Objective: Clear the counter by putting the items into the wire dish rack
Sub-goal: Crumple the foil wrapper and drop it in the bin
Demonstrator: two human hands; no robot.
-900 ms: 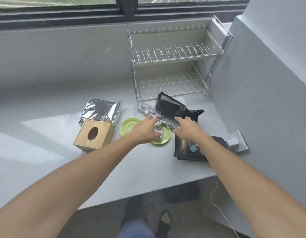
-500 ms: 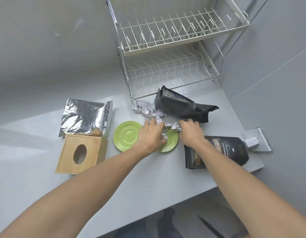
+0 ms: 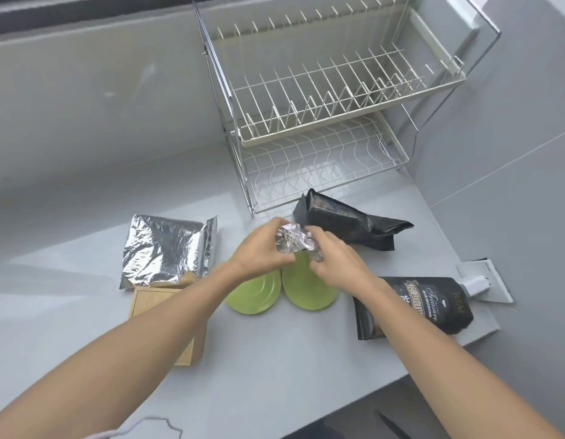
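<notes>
A crumpled ball of foil point(image 3: 292, 242) is held between both hands, just above two green plates. My left hand point(image 3: 262, 250) grips its left side and my right hand point(image 3: 333, 259) its right side. The left green plate point(image 3: 254, 293) and right green plate point(image 3: 306, 288) lie side by side on the grey counter. The two-tier wire dish rack point(image 3: 325, 99) stands behind them against the wall, both tiers bare. A rolled black bag point(image 3: 347, 224) lies just in front of the rack.
A silver foil bag point(image 3: 168, 251) leans on a wooden tissue box point(image 3: 167, 315) at the left. A black printed pouch point(image 3: 414, 307) lies flat at the right, near a white wall socket with a plug point(image 3: 483, 285). The counter's front edge runs below my forearms.
The foil has been lifted off the right green plate and gathered into a tighter ball between both hands. The camera has moved closer and tilted down, so the rack looms larger.
</notes>
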